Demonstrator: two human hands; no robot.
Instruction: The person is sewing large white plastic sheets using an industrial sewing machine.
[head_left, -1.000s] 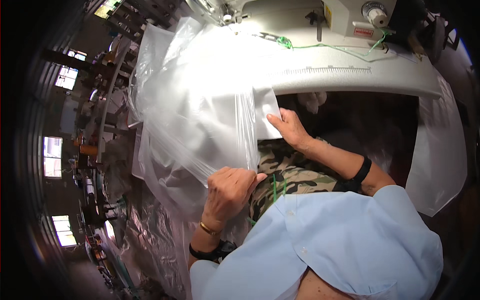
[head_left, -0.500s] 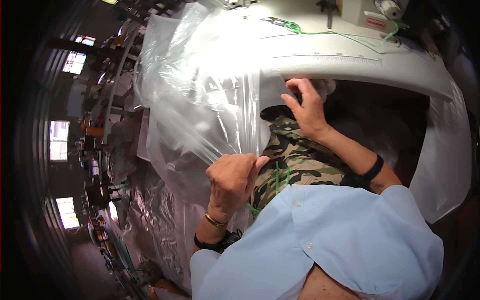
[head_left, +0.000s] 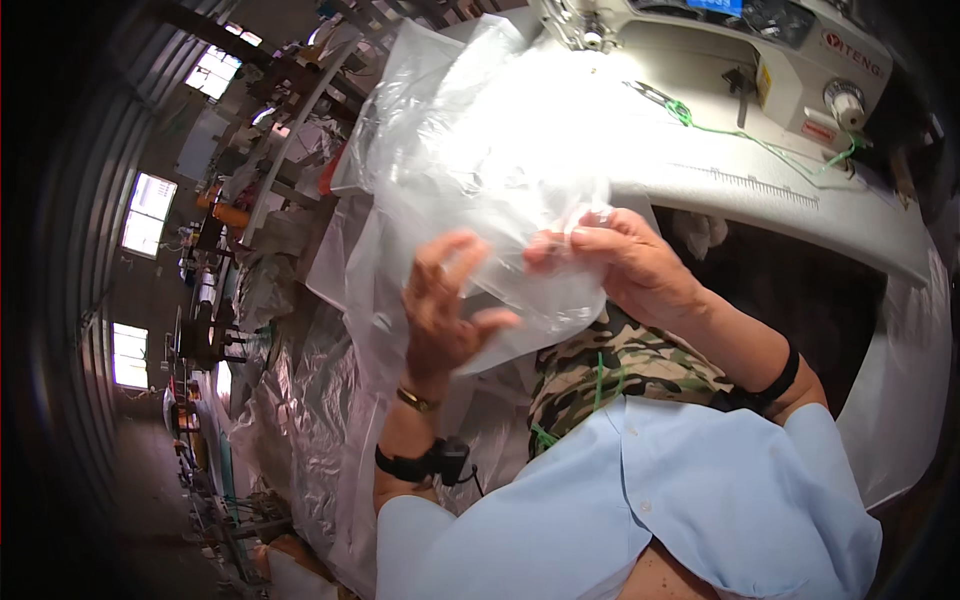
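Right hand (head_left: 640, 265) pinches the upper edge of a clear bag (head_left: 480, 190) between thumb and fingertips; left hand (head_left: 445, 310) lies against the film below, fingers half spread, thumb pressing it. The bag is held up in front of the chest, over camouflage cloth (head_left: 610, 375) on the lap, short of the sewing machine (head_left: 720, 50). Judged stage: bag in hand, nothing visibly inside; cloth not yet bagged.
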